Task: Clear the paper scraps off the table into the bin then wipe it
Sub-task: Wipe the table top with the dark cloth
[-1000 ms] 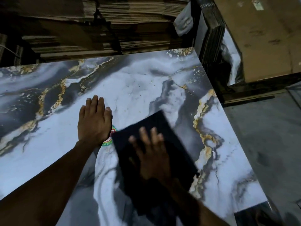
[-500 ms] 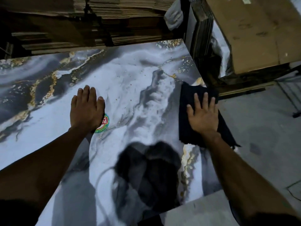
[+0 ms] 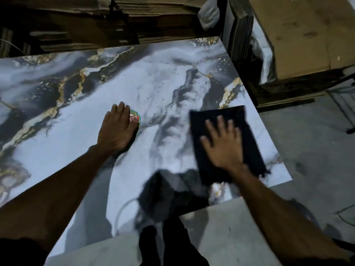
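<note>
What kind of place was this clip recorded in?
Probably a tile warehouse or stockroom. Stacks of flattened brown cardboard stand behind the glossy marble-patterned slab being wiped, more slabs lean on edge beside a large cardboard box, and the floor is bare grey concrete.

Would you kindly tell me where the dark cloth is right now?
In the head view, the dark cloth lies flat under the right hand, near the table's right edge, right of the left hand.

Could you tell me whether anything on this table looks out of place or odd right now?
One thing: a small round colourful sticker sits on the marble-patterned table, half covered by the left hand. The right hand presses a black cloth flat. No scraps or spills show.
</note>
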`<state>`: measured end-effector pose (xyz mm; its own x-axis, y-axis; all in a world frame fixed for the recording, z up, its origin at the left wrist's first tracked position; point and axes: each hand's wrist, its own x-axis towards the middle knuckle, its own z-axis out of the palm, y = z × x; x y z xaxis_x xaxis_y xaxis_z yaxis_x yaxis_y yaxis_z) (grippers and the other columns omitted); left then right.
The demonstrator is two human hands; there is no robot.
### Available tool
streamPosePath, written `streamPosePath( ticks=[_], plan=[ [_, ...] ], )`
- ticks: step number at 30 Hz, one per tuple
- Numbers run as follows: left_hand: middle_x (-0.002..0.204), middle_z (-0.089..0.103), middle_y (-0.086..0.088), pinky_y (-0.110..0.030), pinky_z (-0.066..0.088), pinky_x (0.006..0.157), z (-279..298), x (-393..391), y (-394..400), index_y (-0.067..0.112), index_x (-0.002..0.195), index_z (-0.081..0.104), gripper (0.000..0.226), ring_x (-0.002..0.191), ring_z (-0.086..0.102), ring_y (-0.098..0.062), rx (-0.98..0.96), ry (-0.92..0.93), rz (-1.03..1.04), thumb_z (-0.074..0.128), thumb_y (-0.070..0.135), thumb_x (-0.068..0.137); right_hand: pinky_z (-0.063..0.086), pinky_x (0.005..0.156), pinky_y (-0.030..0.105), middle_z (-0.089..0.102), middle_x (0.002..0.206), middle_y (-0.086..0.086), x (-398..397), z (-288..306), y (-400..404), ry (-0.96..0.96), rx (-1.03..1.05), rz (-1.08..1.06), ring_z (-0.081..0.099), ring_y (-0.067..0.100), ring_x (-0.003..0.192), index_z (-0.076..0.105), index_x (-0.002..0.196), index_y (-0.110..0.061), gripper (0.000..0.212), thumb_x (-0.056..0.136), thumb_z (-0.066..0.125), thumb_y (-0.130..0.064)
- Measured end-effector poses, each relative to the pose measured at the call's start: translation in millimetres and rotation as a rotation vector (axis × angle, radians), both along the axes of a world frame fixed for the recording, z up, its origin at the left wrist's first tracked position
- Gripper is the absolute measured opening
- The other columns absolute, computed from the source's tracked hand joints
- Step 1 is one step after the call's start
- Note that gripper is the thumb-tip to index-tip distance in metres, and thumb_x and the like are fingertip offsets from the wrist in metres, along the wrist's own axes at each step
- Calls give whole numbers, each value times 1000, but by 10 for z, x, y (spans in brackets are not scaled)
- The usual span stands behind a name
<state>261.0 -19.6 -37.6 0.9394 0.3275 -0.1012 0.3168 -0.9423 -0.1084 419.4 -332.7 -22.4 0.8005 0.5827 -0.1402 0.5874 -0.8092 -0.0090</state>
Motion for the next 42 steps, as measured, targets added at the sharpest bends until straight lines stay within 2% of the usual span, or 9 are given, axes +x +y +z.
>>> streamPosePath(
  ticks=[6, 10, 14, 18, 25, 28, 33, 36, 42],
  plan=[
    [153, 33, -24, -53, 26, 111, 39, -600, -482, -4, 145, 36, 63, 141, 29, -44, -193, -146, 174, 24, 39, 100, 2, 117, 62, -1, 166, 5, 44, 164, -231, 94, -52, -310, -3, 36, 151, 5, 155, -39, 62, 98, 16, -60],
    [152, 36, -22, -55, 27, 110, 89, -887, -645, 1, 145, 38, 63, 140, 31, -44, -191, -186, 252, 23, 40, 98, 5, 109, 76, 23, 161, 7, -1451, 81, 147, 20, 31, 31, 18, 41, 148, 30, 150, -40, 62, 90, 32, -59],
    [158, 27, -15, -54, 20, 113, 61, -1045, -691, 11, 150, 31, 63, 145, 22, -39, -209, -172, 303, 18, 43, 97, 12, 110, 72, 23, 162, 6, -2277, 44, 177, 76, 50, 363, 21, 41, 147, 34, 149, -40, 62, 91, 40, -61],
    [156, 31, -17, -53, 22, 113, 71, -1018, -742, 11, 149, 34, 62, 143, 25, -41, -207, -197, 288, 19, 42, 98, 12, 114, 67, 21, 162, 2, -1485, 20, -218, 51, -5, 122, 22, 38, 147, 27, 150, -43, 64, 90, 29, -65],
    [157, 28, -16, -52, 18, 115, 63, -946, -766, 12, 150, 32, 62, 144, 22, -39, -214, -210, 313, 22, 42, 97, 2, 119, 58, -1, 166, 6, -393, 155, -845, 92, -22, -459, -1, 38, 150, 5, 156, -37, 63, 98, 17, -60],
    [158, 26, -17, -52, 16, 115, 50, -951, -769, 12, 151, 29, 62, 145, 20, -39, -210, -196, 316, 21, 42, 97, 8, 119, 58, 9, 164, 11, -913, 94, -510, 38, -15, -373, 9, 42, 149, 17, 156, -31, 66, 95, 14, -58],
    [158, 25, -17, -52, 15, 115, 48, -948, -778, 11, 152, 28, 64, 145, 19, -40, -207, -170, 331, 19, 43, 96, 25, 113, 58, 39, 153, 13, -2020, -52, 129, 65, 75, 151, 38, 45, 138, 47, 143, -33, 58, 93, 33, -59],
    [156, 29, -20, -54, 19, 113, 54, -930, -785, 9, 150, 32, 64, 143, 23, -43, -195, -195, 307, 20, 42, 96, 9, 119, 57, 18, 163, 6, -1777, -39, 110, 92, 27, 309, 16, 39, 149, 29, 151, -38, 63, 94, 29, -63],
    [150, 38, -24, -55, 25, 110, 95, -619, -1045, 1, 143, 40, 64, 138, 33, -44, -168, -244, 457, 25, 38, 92, 2, 119, 56, 6, 165, 4, -294, 53, -530, 42, 1, -130, 3, 36, 151, 13, 155, -37, 67, 93, 18, -64]
  ],
)
